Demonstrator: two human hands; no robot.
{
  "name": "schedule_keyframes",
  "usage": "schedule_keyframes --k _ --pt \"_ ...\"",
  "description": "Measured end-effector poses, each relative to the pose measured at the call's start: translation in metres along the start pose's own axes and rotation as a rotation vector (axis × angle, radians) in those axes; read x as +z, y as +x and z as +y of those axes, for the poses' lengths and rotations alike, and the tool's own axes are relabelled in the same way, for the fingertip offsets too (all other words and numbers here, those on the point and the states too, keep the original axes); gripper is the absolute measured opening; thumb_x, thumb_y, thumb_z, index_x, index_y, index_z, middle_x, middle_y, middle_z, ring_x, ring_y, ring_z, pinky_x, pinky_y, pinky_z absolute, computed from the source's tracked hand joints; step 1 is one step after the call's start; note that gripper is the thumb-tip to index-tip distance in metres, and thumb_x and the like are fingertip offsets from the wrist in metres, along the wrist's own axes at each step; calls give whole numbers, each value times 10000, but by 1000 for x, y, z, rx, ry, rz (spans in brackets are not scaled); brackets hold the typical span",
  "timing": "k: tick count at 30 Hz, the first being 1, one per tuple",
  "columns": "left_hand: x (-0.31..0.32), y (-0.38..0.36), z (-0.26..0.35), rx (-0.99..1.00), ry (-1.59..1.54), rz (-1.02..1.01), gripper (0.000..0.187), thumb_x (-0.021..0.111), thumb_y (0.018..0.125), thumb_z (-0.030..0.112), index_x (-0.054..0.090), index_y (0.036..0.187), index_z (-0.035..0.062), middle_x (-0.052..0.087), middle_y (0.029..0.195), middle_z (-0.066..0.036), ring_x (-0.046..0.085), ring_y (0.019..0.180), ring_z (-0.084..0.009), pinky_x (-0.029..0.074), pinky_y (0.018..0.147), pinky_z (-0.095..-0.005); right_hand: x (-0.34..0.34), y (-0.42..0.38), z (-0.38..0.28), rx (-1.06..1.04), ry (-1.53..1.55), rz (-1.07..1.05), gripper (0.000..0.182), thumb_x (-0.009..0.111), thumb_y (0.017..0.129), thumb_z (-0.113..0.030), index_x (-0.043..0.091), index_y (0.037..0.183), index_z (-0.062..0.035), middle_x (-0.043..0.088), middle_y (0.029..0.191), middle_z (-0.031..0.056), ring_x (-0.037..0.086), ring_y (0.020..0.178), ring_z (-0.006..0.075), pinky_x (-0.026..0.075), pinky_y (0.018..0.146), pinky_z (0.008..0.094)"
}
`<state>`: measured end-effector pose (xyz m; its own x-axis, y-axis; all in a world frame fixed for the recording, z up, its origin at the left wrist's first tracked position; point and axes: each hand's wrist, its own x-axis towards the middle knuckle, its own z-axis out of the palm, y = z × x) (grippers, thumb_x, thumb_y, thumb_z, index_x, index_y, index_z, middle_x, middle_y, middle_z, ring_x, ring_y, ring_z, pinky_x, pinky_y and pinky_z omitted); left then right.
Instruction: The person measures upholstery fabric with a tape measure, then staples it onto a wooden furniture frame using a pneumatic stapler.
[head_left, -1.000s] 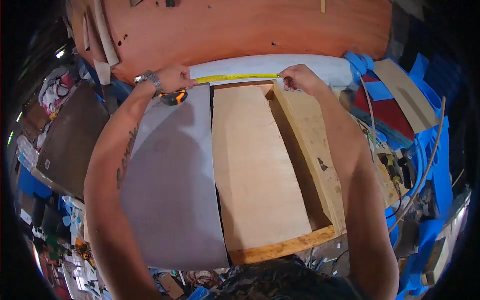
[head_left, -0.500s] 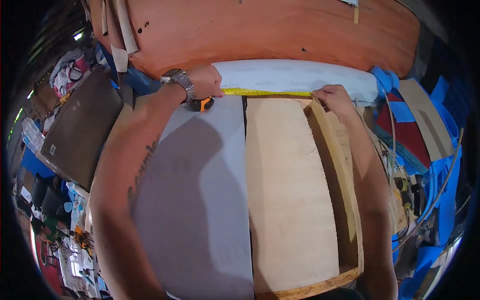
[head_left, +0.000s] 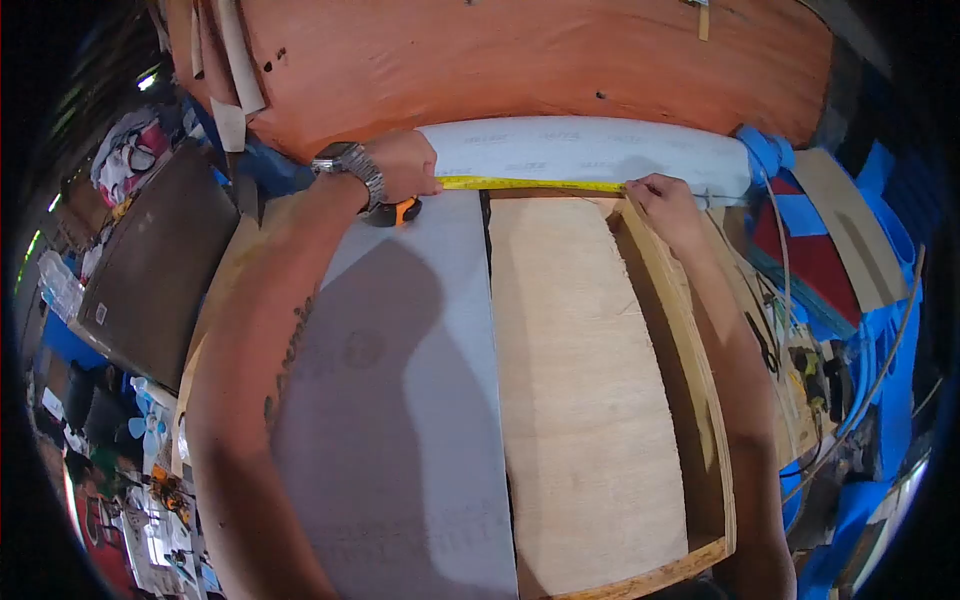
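A yellow tape measure (head_left: 530,184) is stretched across the far end of a wooden frame (head_left: 712,400). My left hand (head_left: 403,165), with a watch on its wrist, is closed on the tape at its left end. An orange and black tape case (head_left: 405,212) shows just under that hand. At the frame's far right corner my right hand (head_left: 668,207) pinches the tape's other end. Beneath the tape lie a grey sheet (head_left: 400,400) on the left and a pale plywood panel (head_left: 590,380) inside the frame.
Behind the tape rests a white roll (head_left: 590,150) of printed material. Orange-brown sheeting (head_left: 520,65) spreads beyond it. A dark brown box (head_left: 160,255) stands at the left. Blue strips (head_left: 885,400), cardboard (head_left: 850,230) and cables are piled at the right.
Both hands keep hold of the tape in nearly the same place. The view has shifted slightly, so the far items sit a little further left.
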<state>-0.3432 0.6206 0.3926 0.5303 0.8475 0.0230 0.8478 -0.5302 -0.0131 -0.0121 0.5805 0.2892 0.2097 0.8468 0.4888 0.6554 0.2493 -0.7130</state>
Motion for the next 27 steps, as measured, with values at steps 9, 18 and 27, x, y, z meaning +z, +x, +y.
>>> schedule_keyframes --k 9,18,27 --pt "-53 -26 31 126 -401 241 306 558 878 302 575 991 18 561 715 -19 540 636 -103 454 612 -260 -77 23 -38 -122 353 87 231 551 852 -210 582 800 12 589 684 80 576 578 152 467 531 278" --pt "-68 -56 213 582 -491 -98 632 586 724 103 345 1305 36 496 1089 -52 466 984 -116 436 731 -230 -275 -112 -16 -274 637 90 205 586 889 -217 542 969 -34 549 762 37 543 666 118 452 597 261" --pt "-89 -64 436 664 -255 -647 966 590 823 327 -97 1382 -59 497 1042 -296 578 709 -273 473 646 -345 -281 -214 31 -370 346 234 228 523 912 -195 554 1021 3 596 919 93 586 740 159 492 623 281"
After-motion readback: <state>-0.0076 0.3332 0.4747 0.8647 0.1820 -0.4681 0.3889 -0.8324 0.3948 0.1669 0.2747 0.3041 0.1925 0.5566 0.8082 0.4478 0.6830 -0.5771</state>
